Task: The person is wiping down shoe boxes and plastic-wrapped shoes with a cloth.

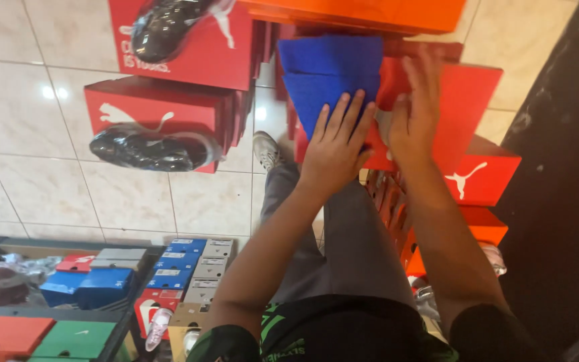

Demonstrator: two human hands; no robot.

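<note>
Blue box (330, 77): far centre, on red boxes (464, 100).
Orange box (370, 12): far, above.
Red boxes with wrapped shoes (162, 114): far left.
Stacked boxes (182, 268), white end labels: near left.

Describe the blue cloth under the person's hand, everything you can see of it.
The blue cloth is a bright, solid blue, soft-looking fabric, apparently folded into layers with straight edges. It lies draped on a red shoe box in a stack, just below an orange box. The left hand presses flat on its lower part, fingers spread. The right hand rests on the box beside it, at the cloth's edge.
</note>
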